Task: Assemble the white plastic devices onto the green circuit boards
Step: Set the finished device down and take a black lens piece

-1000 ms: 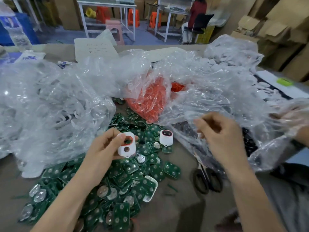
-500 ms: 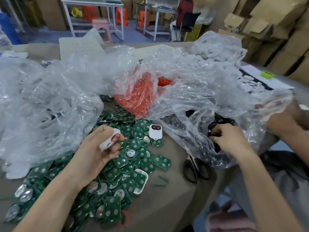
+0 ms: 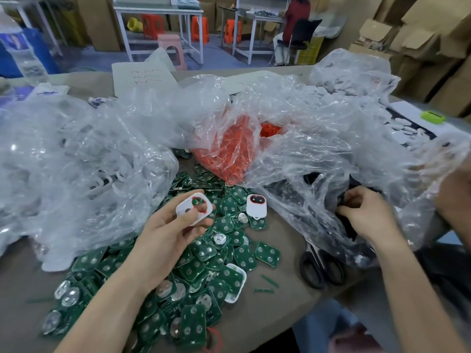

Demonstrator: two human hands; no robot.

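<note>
**Part pick for the shell in hand**

Head view, the only one.
- Left hand point(image 3: 168, 233) is raised over the boards point(image 3: 204, 253), palm up. Thumb and fingers pinch a white shell point(image 3: 194, 207) by its edges. An orange ring and a bit of green show in its upper opening.
- Right hand point(image 3: 367, 216) is in the mouth of a clear bag point(image 3: 318, 159), fingers curled among black parts point(image 3: 348, 226). Film and knuckles hide the fingertips, so I cannot tell whether it has one pinched.
- Step, as I judge it: fetching the next part for the held shell.
- The next move calls for getting a single part free of the film, then bringing it across to the shell while the left hand holds it level.
- One closed-up device point(image 3: 256, 205) lies on the boards, just beside the bag.
</note>
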